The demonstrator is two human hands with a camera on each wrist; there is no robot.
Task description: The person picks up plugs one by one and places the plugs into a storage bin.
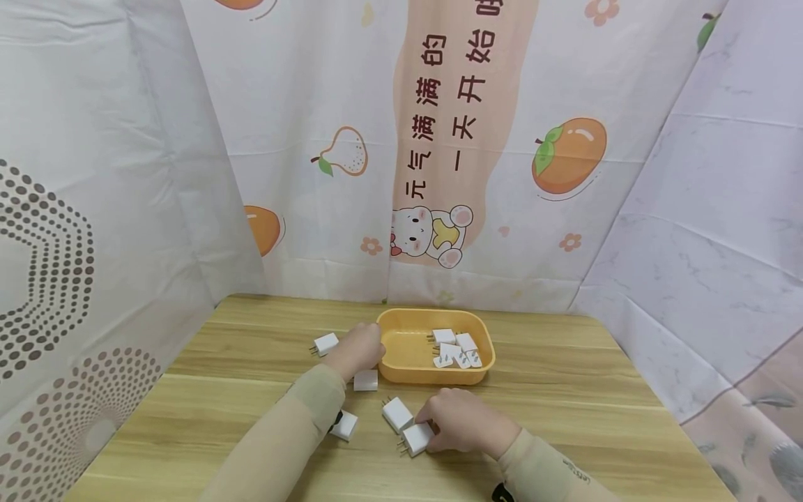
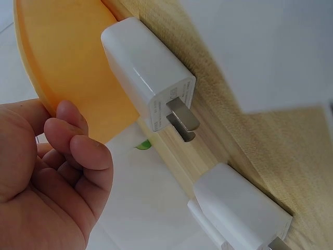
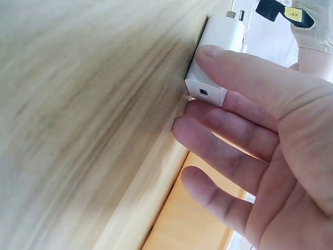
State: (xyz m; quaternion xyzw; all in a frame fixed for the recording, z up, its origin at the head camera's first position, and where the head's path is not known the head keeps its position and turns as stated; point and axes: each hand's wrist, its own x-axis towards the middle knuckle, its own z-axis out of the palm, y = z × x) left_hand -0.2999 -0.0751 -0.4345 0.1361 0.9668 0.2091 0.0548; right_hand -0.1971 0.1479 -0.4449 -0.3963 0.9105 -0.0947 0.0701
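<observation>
My left hand (image 1: 360, 348) grips the left rim of an orange plastic tray (image 1: 433, 376); in the left wrist view its fingers are curled at the tray's edge. Several white charger plugs (image 1: 467, 342) lie in the tray's right half. On the table in front of the tray, my right hand (image 1: 467, 422) pinches a white charger plug (image 1: 417, 439) between thumb and fingers, its prongs facing left. In the right wrist view the thumb presses on the side of this charger plug (image 3: 214, 67), whose port end shows. Another charger plug (image 1: 397, 414) lies right beside it.
More white charger plugs lie on the wooden table (image 1: 564, 390): one at the far left (image 1: 325, 344), one near the tray's front left corner (image 1: 366, 380), and one partly behind the left forearm (image 1: 344, 425). A printed curtain (image 1: 351, 230) hangs behind the table.
</observation>
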